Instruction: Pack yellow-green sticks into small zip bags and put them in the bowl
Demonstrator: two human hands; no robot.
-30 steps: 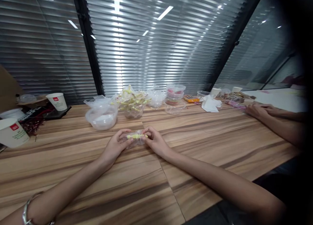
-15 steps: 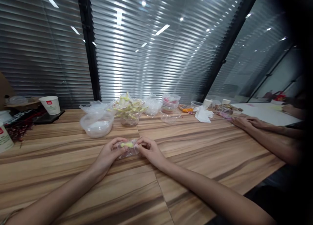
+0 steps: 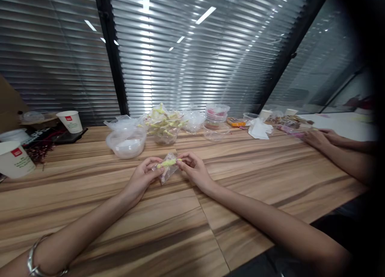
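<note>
My left hand point(image 3: 143, 177) and my right hand point(image 3: 192, 170) meet over the wooden table point(image 3: 180, 225), both pinching a small clear plastic wrapper with a yellow-green candy point(image 3: 167, 166) inside. The left fingers grip its left end, the right fingertips its right end. The wrapper's loose lower corner hangs toward the table. A silver bracelet point(image 3: 36, 265) shows on my left wrist.
Behind my hands stand a clear plastic bowl point(image 3: 126, 142), a tub heaped with yellow-green wrapped pieces point(image 3: 164, 126) and stacked clear tubs point(image 3: 215, 116). Paper cups point(image 3: 15, 158) point(image 3: 69, 121) sit at the left. Another person's hands point(image 3: 319, 137) rest on the table at the right.
The wrapped candy has tilted, its right end raised and the wrapper's corner now hanging down. Both hands stay on it; the camera view has shifted slightly.
</note>
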